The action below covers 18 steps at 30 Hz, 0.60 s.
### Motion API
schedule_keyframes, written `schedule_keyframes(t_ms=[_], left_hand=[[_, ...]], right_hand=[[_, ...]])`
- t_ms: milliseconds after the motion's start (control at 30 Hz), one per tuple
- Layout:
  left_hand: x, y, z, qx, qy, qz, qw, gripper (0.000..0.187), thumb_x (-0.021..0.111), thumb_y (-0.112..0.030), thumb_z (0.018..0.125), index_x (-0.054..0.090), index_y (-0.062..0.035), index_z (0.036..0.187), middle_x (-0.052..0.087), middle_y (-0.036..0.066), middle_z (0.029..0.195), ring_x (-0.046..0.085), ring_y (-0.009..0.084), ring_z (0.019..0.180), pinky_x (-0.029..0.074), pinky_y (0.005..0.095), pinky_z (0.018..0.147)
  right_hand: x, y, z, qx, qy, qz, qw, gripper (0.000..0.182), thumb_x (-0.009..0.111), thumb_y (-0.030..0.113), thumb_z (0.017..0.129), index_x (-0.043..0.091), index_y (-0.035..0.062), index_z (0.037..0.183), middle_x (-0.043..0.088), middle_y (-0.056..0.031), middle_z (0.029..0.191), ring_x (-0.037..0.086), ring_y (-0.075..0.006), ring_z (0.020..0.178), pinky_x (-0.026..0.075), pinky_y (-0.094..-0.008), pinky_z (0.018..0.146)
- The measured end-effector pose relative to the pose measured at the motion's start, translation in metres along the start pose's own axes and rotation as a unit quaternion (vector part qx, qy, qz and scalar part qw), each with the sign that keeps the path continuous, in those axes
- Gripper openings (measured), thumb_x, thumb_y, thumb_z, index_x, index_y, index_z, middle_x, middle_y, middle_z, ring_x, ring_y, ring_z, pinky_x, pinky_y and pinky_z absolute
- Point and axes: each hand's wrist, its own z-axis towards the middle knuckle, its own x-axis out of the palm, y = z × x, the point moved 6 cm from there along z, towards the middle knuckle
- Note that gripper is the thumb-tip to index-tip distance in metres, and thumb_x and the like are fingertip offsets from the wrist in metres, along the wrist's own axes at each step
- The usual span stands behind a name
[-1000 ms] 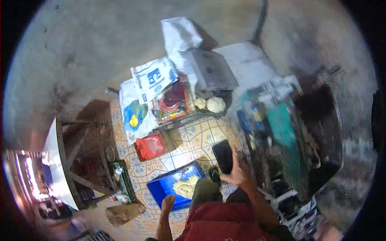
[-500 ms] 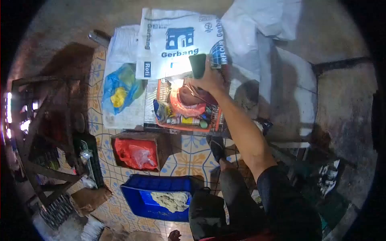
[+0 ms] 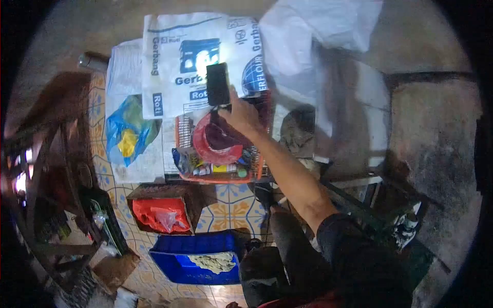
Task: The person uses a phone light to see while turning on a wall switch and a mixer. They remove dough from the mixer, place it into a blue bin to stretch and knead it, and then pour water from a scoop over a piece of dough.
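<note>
My right hand is closed around a dark smartphone, held upright above an orange plastic basket. A bright light falls on the printed white flour sack beyond the phone. Under the hand, the basket holds a red rounded item, whose kind I cannot make out, and several small bottles and packets. A dark sliver at the bottom edge looks like my left hand; its fingers are cut off from view.
A blue plastic bag with something yellow lies left of the basket. Nearer stand a box lined with red plastic and a blue crate with pale, dough-like stuff. A dark wooden frame stands at left; white sacks lie at the back right.
The phone in my right hand has shifted left in view, and its light has moved up the flour sack. The whole scene has shifted left. Less of the left hand shows.
</note>
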Motion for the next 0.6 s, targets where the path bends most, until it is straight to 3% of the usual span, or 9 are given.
schedule_keyframes(t_ms=[67, 100, 133, 200, 300, 367, 467, 500, 600], left_hand=[[-0.018, -0.011, 0.003, 0.046, 0.014, 0.031, 0.998, 0.036, 0.053, -0.032, 0.093, 0.060, -0.0019, 0.111, 0.065, 0.009, 0.100, 0.061, 0.0211, 0.087, 0.048, 0.0358, 0.074], [-0.026, -0.020, 0.006, 0.071, 0.024, 0.052, 0.996, 0.035, 0.053, -0.032, 0.093, 0.060, -0.0017, 0.110, 0.065, 0.010, 0.100, 0.061, 0.0210, 0.087, 0.048, 0.0357, 0.074], [-0.033, -0.032, 0.009, 0.100, 0.036, 0.076, 0.992, 0.035, 0.053, -0.031, 0.093, 0.060, -0.0014, 0.109, 0.065, 0.010, 0.099, 0.061, 0.0209, 0.086, 0.048, 0.0356, 0.073], [-0.041, -0.060, 0.010, 0.160, 0.055, 0.124, 0.978, 0.034, 0.053, -0.030, 0.093, 0.061, -0.0010, 0.108, 0.065, 0.010, 0.098, 0.061, 0.0208, 0.085, 0.048, 0.0355, 0.073], [-0.039, -0.108, -0.006, 0.266, 0.070, 0.193, 0.942, 0.033, 0.053, -0.029, 0.093, 0.061, -0.0002, 0.106, 0.065, 0.010, 0.095, 0.061, 0.0205, 0.083, 0.048, 0.0352, 0.072], [-0.031, -0.139, -0.028, 0.352, 0.079, 0.229, 0.904, 0.032, 0.054, -0.029, 0.093, 0.061, 0.0003, 0.105, 0.065, 0.010, 0.094, 0.061, 0.0204, 0.082, 0.048, 0.0350, 0.071], [-0.007, -0.173, -0.085, 0.467, 0.105, 0.281, 0.832, 0.031, 0.054, -0.028, 0.093, 0.062, 0.0010, 0.103, 0.066, 0.011, 0.092, 0.061, 0.0201, 0.080, 0.048, 0.0348, 0.071], [0.007, -0.183, -0.110, 0.501, 0.110, 0.290, 0.808, 0.031, 0.054, -0.027, 0.093, 0.062, 0.0012, 0.102, 0.066, 0.011, 0.091, 0.061, 0.0200, 0.079, 0.048, 0.0347, 0.070], [0.046, -0.203, -0.194, 0.621, 0.132, 0.307, 0.709, 0.030, 0.054, -0.026, 0.093, 0.062, 0.0020, 0.101, 0.066, 0.011, 0.089, 0.061, 0.0198, 0.078, 0.048, 0.0344, 0.070]], right_hand=[[-0.017, -0.027, -0.067, -0.052, -0.110, 0.055, 0.991, 0.041, 0.061, 0.028, 0.081, 0.056, 0.0049, 0.115, 0.066, -0.0188, 0.096, 0.063, -0.0381, 0.089, 0.049, -0.0485, 0.077], [-0.035, -0.040, -0.112, -0.019, -0.059, 0.095, 0.994, 0.024, 0.058, 0.025, 0.085, 0.060, 0.0065, 0.100, 0.066, -0.0183, 0.089, 0.065, -0.0364, 0.085, 0.049, -0.0473, 0.074], [-0.058, -0.042, -0.163, 0.115, 0.060, 0.169, 0.977, 0.019, 0.057, 0.024, 0.087, 0.061, 0.0078, 0.096, 0.064, -0.0185, 0.082, 0.065, -0.0350, 0.080, 0.049, -0.0448, 0.071], [-0.079, -0.071, -0.256, 0.025, -0.048, 0.136, 0.989, 0.025, 0.056, 0.032, 0.088, 0.061, 0.0098, 0.100, 0.064, -0.0189, 0.081, 0.063, -0.0388, 0.078, 0.048, -0.0492, 0.068], [-0.144, -0.075, -0.425, 0.006, -0.163, 0.101, 0.981, 0.025, 0.055, 0.027, 0.089, 0.059, 0.0039, 0.097, 0.062, -0.0200, 0.080, 0.062, -0.0389, 0.075, 0.047, -0.0480, 0.066], [-0.177, -0.074, -0.533, -0.087, -0.245, -0.074, 0.963, 0.023, 0.052, 0.022, 0.092, 0.058, -0.0001, 0.096, 0.059, -0.0177, 0.085, 0.061, -0.0360, 0.069, 0.048, -0.0444, 0.061], [-0.259, -0.077, -0.702, 0.094, -0.288, 0.100, 0.948, 0.021, 0.053, 0.019, 0.091, 0.059, 0.0016, 0.102, 0.058, -0.0147, 0.091, 0.062, -0.0299, 0.070, 0.050, -0.0421, 0.062], [-0.265, -0.074, -0.755, 0.137, -0.267, 0.042, 0.953, 0.021, 0.053, 0.016, 0.091, 0.059, 0.0024, 0.105, 0.059, -0.0146, 0.094, 0.062, -0.0269, 0.080, 0.052, -0.0402, 0.068], [-0.253, -0.100, -0.890, 0.305, -0.314, 0.057, 0.897, 0.023, 0.054, 0.024, 0.094, 0.062, 0.0025, 0.097, 0.062, -0.0127, 0.084, 0.063, -0.0273, 0.074, 0.051, -0.0382, 0.062]])
